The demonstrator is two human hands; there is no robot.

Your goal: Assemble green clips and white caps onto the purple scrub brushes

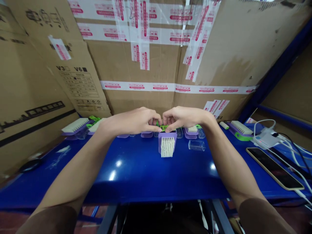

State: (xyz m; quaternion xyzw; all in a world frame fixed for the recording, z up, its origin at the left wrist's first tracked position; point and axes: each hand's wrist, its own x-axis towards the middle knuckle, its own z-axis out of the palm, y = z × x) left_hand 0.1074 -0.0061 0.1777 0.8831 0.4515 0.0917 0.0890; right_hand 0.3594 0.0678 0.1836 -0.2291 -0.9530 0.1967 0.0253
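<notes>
A purple brush (167,146) with rows of pale bristles is held over the blue table, bristle side towards me. At its top edge is a small green part (164,127), partly covered by my fingers. My left hand (143,121) pinches this green end from the left with closed fingers. From the right, my right hand (181,117) grips the same end, thumb and fingertips nearly meeting the left ones. A clear plastic box (197,146) lies on the table just right of the brush.
More purple brushes (75,126) and clear pieces line the back of the blue table (136,182). At right are another brush (241,128), a phone (274,167), a white charger (264,138) and cables. Taped cardboard (151,94) walls the back; a dark round object (30,165) sits left.
</notes>
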